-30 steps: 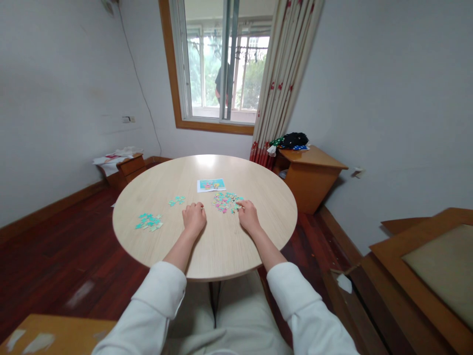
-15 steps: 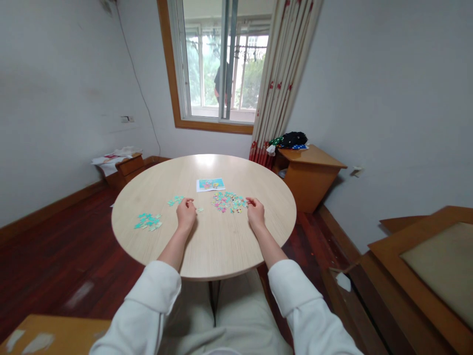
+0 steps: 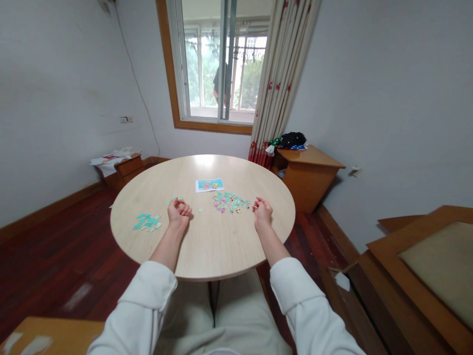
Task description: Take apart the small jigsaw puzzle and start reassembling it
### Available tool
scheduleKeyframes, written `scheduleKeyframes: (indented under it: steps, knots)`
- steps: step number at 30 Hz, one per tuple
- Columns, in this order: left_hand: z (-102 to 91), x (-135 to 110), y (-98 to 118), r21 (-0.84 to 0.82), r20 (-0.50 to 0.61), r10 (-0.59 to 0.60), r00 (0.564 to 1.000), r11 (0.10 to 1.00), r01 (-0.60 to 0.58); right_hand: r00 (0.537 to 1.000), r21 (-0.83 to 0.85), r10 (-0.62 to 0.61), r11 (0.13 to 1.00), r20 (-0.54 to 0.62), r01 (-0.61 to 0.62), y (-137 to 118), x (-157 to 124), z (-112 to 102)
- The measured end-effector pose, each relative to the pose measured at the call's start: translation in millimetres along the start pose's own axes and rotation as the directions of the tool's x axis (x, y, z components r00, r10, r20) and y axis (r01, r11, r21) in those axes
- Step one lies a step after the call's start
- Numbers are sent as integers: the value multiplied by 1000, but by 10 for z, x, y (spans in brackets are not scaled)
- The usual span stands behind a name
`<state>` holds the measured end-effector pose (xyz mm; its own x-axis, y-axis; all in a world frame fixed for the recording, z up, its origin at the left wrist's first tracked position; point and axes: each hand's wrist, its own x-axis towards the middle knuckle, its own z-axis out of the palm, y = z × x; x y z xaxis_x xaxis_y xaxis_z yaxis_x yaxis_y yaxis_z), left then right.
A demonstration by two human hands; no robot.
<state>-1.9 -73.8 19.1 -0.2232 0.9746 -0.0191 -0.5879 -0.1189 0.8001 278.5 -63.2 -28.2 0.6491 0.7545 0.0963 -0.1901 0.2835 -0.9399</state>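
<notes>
My left hand point(image 3: 179, 212) rests on the round wooden table point(image 3: 207, 246), turned palm up with the fingers curled into a loose fist; nothing shows in it. A small teal cluster of puzzle pieces point(image 3: 175, 199) lies just beyond it, and a single piece point(image 3: 200, 209) lies to its right. My right hand point(image 3: 263, 211) also lies on the table with curled fingers, just right of the colourful pile of loose puzzle pieces point(image 3: 229, 202). A printed reference picture point(image 3: 210, 185) lies behind the pile. Another teal group of pieces point(image 3: 148, 222) sits at the left.
A wooden cabinet point(image 3: 308, 175) with dark clothes on it stands at the right, beside a curtain point(image 3: 281, 79). A low stand with papers point(image 3: 118, 162) is at the left wall. Wooden frames point(image 3: 424, 256) lean at the right. A person stands outside the window point(image 3: 219, 84).
Both hands have drawn apart from the pile and rolled palm up into loose fists. The left hand slid left and left a single piece on the table.
</notes>
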Motion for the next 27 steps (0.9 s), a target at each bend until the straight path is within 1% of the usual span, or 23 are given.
scheduleKeyframes:
  steps: [4, 9, 13, 15, 17, 18, 19, 20, 22, 23, 24, 25, 27]
  knots:
    - [33, -14, -17, 46, -17, 33, 999, 998, -32, 1000, -39, -18, 999, 12, 18, 12, -14, 15]
    - [47, -24, -27, 12, -67, 56, 996, 998, -55, 999, 11, 35, 999, -34, -35, -25, -49, 42]
    - [53, -25, -18, 20, -107, 72, 992, 997, -70, 998, 7, 49, 999, -29, -49, -46, -54, 47]
    - [57, -20, -21, 66, -131, 84, 988, 995, -76, 999, -30, 32, 999, -13, -32, -45, -54, 44]
    - [54, -14, -34, 176, -165, 125, 978, 980, -96, 1000, -68, 9, 998, 6, -8, -40, -57, 41]
    - [50, -13, -44, 268, -179, 175, 968, 955, -123, 1000, -82, 0, 997, 12, 1, -37, -60, 41]
    - [43, -14, -55, 384, -181, 246, 952, 909, -162, 1000, -92, -6, 996, 15, 8, -35, -64, 41]
    - [35, -18, -66, 510, -164, 329, 930, 835, -205, 1000, -101, -11, 995, 17, 12, -34, -67, 42]
    - [16, -32, -86, 730, -87, 461, 883, 633, -258, 1000, -119, -19, 993, 25, 22, -35, -74, 45]
    - [9, -42, -93, 802, -46, 485, 873, 539, -258, 999, -128, -26, 991, 32, 29, -38, -76, 48]
    - [3, -52, -97, 849, -16, 482, 876, 469, -243, 999, -137, -33, 990, 37, 37, -40, -79, 50]
    - [0, -62, -99, 880, 0, 466, 885, 420, -222, 998, -144, -39, 989, 41, 44, -44, -81, 53]
    - [2, -78, -99, 917, 17, 425, 905, 354, -183, 998, -151, -45, 987, 42, 51, -50, -84, 58]
